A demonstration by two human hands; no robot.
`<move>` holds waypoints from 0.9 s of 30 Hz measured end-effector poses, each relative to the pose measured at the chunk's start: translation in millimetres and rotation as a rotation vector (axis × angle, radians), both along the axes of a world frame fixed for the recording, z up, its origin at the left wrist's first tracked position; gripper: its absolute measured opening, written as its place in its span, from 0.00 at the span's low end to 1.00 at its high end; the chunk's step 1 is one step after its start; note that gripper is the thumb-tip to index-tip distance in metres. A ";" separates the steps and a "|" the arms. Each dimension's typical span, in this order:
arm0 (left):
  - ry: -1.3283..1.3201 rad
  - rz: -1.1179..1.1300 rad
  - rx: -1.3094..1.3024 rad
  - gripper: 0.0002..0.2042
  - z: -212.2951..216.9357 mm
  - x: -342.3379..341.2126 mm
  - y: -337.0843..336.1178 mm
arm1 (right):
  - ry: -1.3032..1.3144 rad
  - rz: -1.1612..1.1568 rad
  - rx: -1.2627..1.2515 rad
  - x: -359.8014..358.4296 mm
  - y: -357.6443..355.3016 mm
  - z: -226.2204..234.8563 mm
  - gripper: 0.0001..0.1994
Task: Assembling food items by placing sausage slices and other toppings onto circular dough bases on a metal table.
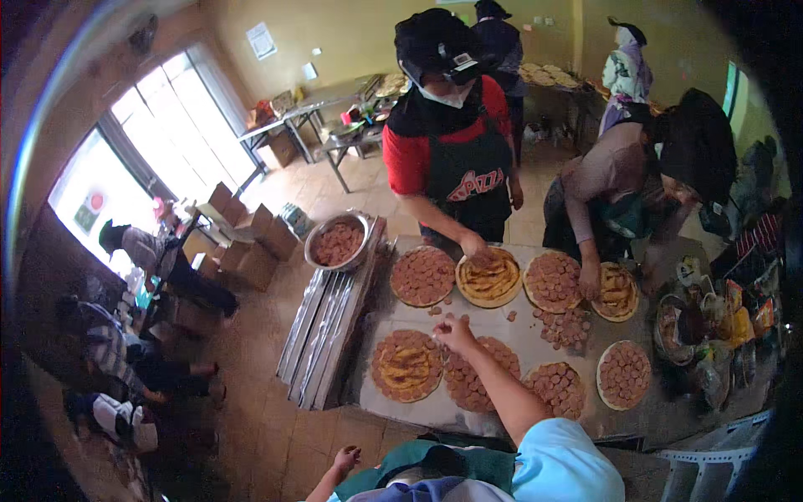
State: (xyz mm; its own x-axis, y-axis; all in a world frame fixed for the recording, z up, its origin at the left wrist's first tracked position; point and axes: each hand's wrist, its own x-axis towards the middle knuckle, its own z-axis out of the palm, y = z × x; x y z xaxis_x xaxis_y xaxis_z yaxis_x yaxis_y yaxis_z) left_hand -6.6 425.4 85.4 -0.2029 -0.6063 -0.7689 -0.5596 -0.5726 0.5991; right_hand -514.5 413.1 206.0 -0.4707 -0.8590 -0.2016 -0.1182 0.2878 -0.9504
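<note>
My right hand (454, 332) reaches out over the metal table (523, 330), fingers bunched, hovering between a pizza base with yellow strips and sausage slices (407, 366) and one covered in sausage slices (481, 374). Whether it holds a slice is too small to tell. Loose slices (435, 311) lie just beyond it. My left hand (345, 458) hangs low at my side, fingers apart and holding nothing. Across the table a person in a red shirt and black apron touches a pizza with yellow strips (488, 279).
More sausage-topped pizzas (422, 276) (624, 374), a pile of slices (565, 328), a metal bowl of slices (337, 241) and stacked metal trays (322, 326) surround the work area. A second person bends over a pizza (616, 293) at right. Bottles and packets (711, 326) crowd the right end.
</note>
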 end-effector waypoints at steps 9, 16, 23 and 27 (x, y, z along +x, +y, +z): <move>0.162 -0.242 0.050 0.22 -22.3 -34.6 -39.2 | -0.438 -0.073 -0.127 13.2 95.3 24.2 0.04; 0.271 -0.384 -0.145 0.21 -5.7 -53.5 -121.1 | -0.384 -0.297 -0.010 32.8 118.9 35.7 0.05; 0.324 -0.404 -0.243 0.19 7.3 -16.1 -146.8 | -0.438 -0.405 -0.108 91.9 75.9 23.7 0.04; 0.351 -0.374 -0.273 0.18 -15.0 55.9 -156.9 | -0.506 -0.370 -0.184 126.7 29.4 24.1 0.06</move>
